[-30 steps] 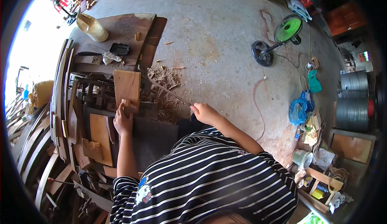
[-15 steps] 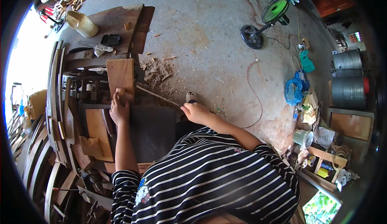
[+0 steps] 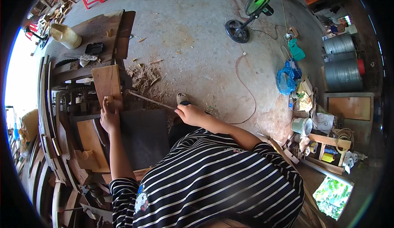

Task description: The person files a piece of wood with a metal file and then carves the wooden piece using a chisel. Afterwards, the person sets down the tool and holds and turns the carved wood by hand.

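My left hand (image 3: 110, 119) has its fingers curled on a small wooden block (image 3: 108, 98) at the lower end of an upright-lying brown board (image 3: 104, 80), which rests on the woodworking machine. My right hand (image 3: 188, 114) grips a thin wooden stick (image 3: 154, 101); its far tip is just right of the board, and whether they touch I cannot tell. Below the board lies the machine's dark flat plate (image 3: 145, 133), with a lighter plank (image 3: 90, 139) along its left side.
A worktable (image 3: 94, 26) beyond bears a plastic jug (image 3: 65, 39) and black tray. Long boards (image 3: 45, 113) stand left. Wood shavings, my shoe, a cord and green fan (image 3: 258, 2) are on the floor; drums (image 3: 342, 74), buckets and clutter line the right.
The view has shifted, so the scene sits further left. The stick's far tip has moved nearer to me along the board's right side. My left hand stays on the block. My shoe has come into sight.
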Tool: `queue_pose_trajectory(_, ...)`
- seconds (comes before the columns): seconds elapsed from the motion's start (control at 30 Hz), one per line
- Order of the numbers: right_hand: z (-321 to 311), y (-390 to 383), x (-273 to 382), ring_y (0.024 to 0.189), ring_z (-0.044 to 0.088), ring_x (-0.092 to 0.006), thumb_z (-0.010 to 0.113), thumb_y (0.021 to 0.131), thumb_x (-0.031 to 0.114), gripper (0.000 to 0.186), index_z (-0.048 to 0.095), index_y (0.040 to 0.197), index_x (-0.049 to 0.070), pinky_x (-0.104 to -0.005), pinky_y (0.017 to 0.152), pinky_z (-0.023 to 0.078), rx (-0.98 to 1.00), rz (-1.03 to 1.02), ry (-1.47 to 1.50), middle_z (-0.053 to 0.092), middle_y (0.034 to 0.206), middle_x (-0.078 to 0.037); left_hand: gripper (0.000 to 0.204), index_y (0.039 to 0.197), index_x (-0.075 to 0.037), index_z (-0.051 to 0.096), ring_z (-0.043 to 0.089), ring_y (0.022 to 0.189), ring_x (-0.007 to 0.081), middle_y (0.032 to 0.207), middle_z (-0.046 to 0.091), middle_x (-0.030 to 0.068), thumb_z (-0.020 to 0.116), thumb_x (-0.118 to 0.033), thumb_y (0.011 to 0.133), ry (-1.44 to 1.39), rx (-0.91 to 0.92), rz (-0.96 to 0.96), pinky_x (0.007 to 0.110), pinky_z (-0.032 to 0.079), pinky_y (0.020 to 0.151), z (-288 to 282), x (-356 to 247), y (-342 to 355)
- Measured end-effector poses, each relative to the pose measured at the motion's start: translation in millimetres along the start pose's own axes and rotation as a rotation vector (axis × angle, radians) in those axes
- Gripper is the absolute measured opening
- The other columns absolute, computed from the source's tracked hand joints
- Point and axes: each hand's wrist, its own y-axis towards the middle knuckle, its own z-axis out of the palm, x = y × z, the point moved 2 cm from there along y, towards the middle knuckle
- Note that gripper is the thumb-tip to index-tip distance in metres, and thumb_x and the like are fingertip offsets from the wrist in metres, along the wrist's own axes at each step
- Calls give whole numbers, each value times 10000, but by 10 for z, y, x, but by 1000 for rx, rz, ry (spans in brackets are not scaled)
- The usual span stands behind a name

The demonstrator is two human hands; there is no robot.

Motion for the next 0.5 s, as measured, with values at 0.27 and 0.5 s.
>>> queue_pose_trajectory(0.27,19,-124,-43,618,605,-408,484,938,299,298,527,799,40,-498,538,459,71,37,14,597,628,-205,611,1304,-208,411,612,925,336,1027,593,128,643,-299,746,-21,-27,-14,449,494,773,-57,-74,53)
queue_pose_trajectory(0.5,47,308,228,677,605,-427,468,943,302,300,530,829,31,-512,598,457,140,-18,99,600,669,-226,638,1296,-131,419,567,1067,341,1183,580,144,658,-383,760,-167,40,-106,450,442,884,-9,75,82)
